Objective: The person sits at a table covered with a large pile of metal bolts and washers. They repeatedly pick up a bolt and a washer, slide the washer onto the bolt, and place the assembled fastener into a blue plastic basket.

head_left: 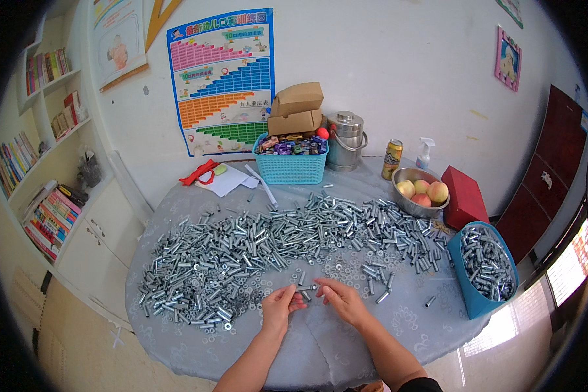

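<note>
Over the near middle of the table, my left hand (281, 305) is closed, its thumb and fingers pinching a silvery metal bolt (305, 288). The bolt lies roughly level, and its wider end points right. At that end is my right hand (343, 302), thumb and forefinger apart; whether a fingertip touches the bolt is too small to tell. Just beyond both hands spreads a wide heap of metal bolts and sleeves (242, 242). Loose washers (346, 268) lie scattered along its near side. A few sleeves (382, 295) rest separately to the right of my right hand.
A blue bin (462, 277) full of metal sleeves stands at the right edge. Farther back are a steel bowl (419, 206) of fruit, a red box (464, 196), a can (392, 159), a spray bottle (425, 153), a metal canister (346, 147) and a turquoise basket (289, 168). Papers (225, 181) lie back left.
</note>
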Available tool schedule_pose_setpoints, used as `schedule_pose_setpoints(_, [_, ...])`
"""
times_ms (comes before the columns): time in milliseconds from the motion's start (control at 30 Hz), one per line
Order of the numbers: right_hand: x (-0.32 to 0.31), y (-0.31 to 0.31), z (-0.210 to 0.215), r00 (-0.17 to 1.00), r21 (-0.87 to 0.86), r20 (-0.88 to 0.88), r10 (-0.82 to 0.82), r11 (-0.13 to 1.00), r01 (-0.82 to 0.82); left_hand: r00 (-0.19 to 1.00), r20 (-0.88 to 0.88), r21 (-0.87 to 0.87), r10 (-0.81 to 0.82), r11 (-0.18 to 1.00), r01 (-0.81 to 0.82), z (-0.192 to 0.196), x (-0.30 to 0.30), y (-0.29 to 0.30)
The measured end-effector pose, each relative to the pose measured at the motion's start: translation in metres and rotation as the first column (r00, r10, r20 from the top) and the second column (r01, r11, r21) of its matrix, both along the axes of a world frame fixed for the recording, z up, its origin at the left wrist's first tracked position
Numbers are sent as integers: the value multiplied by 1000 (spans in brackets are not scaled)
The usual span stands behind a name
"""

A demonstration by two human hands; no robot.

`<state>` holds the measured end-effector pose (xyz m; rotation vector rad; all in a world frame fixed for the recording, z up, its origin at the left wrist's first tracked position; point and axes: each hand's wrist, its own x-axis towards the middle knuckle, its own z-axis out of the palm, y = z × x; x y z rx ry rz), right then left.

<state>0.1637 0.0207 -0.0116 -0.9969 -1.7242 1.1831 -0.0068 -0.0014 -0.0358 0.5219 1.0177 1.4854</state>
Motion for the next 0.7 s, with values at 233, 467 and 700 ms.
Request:
schedule_pose_setpoints(233, [2, 3, -8, 1000, 7, -1, -6, 1000, 6, 1000, -4, -1, 4, 1000, -4, 0, 1, 0])
schedule_pose_setpoints(467, [-2, -1, 1, 996, 80, -58, -66, 994, 70, 1000, -26, 12, -12, 1000, 12, 1, 3, -1])
schedule_pose_setpoints(700, [1, 9, -16, 995, 68, -61, -76, 994, 80, 974, -195, 153, -112, 978, 143, -1, 11, -2])
